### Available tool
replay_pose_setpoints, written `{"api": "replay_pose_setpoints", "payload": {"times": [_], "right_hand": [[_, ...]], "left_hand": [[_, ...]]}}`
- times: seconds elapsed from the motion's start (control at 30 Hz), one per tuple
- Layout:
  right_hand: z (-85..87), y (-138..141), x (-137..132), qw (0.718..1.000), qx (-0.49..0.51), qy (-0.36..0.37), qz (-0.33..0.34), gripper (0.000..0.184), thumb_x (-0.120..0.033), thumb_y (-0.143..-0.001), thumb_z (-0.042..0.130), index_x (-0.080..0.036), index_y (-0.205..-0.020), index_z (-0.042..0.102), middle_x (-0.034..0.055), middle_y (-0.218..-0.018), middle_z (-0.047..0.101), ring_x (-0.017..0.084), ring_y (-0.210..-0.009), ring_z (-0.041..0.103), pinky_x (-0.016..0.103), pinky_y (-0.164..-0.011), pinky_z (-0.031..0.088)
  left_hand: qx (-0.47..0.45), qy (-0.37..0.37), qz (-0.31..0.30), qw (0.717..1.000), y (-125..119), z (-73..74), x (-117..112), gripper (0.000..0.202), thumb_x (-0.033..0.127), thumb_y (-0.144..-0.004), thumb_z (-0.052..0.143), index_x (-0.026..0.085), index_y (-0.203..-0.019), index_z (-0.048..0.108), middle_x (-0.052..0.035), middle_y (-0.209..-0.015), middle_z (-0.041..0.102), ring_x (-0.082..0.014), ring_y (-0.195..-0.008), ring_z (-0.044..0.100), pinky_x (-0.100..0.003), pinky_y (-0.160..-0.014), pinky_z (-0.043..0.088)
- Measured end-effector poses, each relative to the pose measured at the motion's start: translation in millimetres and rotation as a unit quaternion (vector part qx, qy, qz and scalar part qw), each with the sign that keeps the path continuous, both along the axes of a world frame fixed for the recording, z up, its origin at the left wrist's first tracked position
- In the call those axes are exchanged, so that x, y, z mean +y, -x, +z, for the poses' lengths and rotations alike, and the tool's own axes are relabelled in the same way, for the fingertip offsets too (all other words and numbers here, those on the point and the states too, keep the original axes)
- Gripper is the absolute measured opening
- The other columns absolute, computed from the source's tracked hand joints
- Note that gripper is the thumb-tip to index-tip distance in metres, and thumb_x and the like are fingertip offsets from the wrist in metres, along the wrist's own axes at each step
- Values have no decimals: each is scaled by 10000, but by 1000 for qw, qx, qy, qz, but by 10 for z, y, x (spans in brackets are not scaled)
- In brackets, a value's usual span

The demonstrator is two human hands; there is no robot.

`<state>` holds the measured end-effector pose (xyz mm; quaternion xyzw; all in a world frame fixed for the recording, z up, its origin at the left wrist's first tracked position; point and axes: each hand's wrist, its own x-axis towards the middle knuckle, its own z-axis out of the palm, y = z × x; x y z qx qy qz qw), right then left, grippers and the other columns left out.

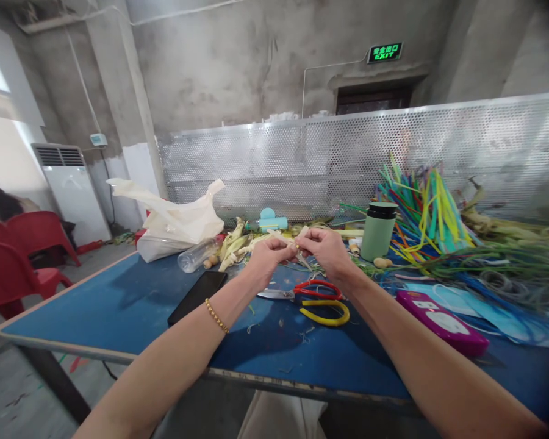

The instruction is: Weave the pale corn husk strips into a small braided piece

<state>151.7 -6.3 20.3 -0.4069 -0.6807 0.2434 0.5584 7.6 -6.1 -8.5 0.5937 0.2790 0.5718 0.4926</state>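
Note:
Above the middle of the blue table [150, 317], my left hand [272, 259] and my right hand [326, 249] meet fingertip to fingertip. Both are closed in a pinch on a thin pale strip [304, 231], which looks like dried corn husk. Its ends poke out above and below the fingers; the rest is hidden by them. Just below the hands lie scissors [297, 291] with one red and one yellow handle, blades pointing left. Behind the hands, pale corn husks [232, 245] and shreds are scattered. A black phone [199, 297] lies beside my left forearm.
A white plastic bag [178, 227] and a clear bottle [194, 257] stand at the left back. To the right are a green tumbler [377, 235], colourful strips [439, 213], a purple case [439, 320] and blue face masks [489, 311]. A perforated metal panel [274, 158] borders the back.

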Motion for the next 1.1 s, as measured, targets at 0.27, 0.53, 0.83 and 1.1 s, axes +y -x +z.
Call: {"api": "replay_pose_setpoints", "payload": {"times": [0.27, 0.53, 0.83, 1.1], "right_hand": [[13, 8, -24, 1000, 5, -7, 6, 223, -313, -674, 654, -145, -555, 570, -16, -496, 532, 92, -474, 453, 246, -495, 353], [1, -44, 25, 999, 25, -12, 19, 305, -407, -694, 672, -151, -571, 563, -19, -517, 512, 83, -479, 411, 240, -468, 311], [31, -89, -23, 996, -64, 27, 55, 381, -509, -711, 656, -137, -631, 637, 18, -525, 583, 98, -464, 477, 235, -450, 338], [41, -61, -60, 995, -65, 19, 75, 227, -359, -716, 647, -139, -660, 649, 21, -553, 612, 96, -480, 491, 229, -470, 368]], "left_hand": [[9, 0, -8, 1000, 34, 11, 29, 237, 305, -631, 774, 99, -694, 676, -64, -627, 652, -125, -601, 563, -273, -613, 370], [-55, 49, -107, 992, 73, 103, -16, 211, 226, -607, 772, 77, -717, 670, -84, -682, 661, -146, -635, 595, -264, -580, 360], [-51, 32, -48, 997, 100, 76, 43, 170, 210, -636, 733, 84, -719, 654, -51, -661, 632, -108, -599, 567, -239, -561, 346], [-33, 5, -66, 997, 96, 71, 30, 239, 252, -617, 764, 85, -761, 673, -54, -691, 632, -109, -616, 553, -247, -567, 348]]}}
